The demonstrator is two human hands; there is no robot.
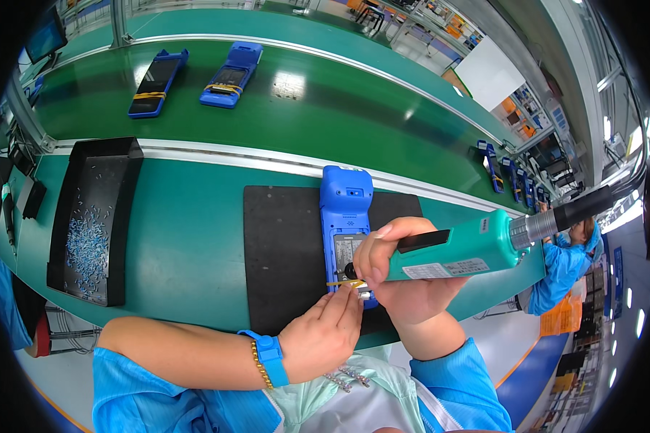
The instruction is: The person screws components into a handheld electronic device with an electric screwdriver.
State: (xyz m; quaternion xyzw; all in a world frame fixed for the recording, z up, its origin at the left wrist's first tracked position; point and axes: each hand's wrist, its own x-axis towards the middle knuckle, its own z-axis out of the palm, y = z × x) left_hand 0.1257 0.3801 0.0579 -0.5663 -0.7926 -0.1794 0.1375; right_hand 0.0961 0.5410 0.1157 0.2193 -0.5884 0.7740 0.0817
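A blue handheld terminal (345,191) lies on a black mat (282,245), its back up and a labelled battery (347,249) showing. A yellow rubber band (334,283) runs across its lower part. My left hand (326,332) holds the terminal's lower end, fingers together and fingertips by the band. In my right hand (390,267) is a green electric screwdriver (477,245), gripped near its front, with its cable end slanting up to the right. Its dark nose (350,270) is over the terminal's lower part; the bit's tip is hidden by my fingers.
At the left stands a black tray (115,238) with many small screws (88,249). Beyond the metal rail, two blue terminals (155,83) (231,76) with yellow bands lie on a green surface. Several more terminals (495,169) line the far right, near a person in blue (567,267).
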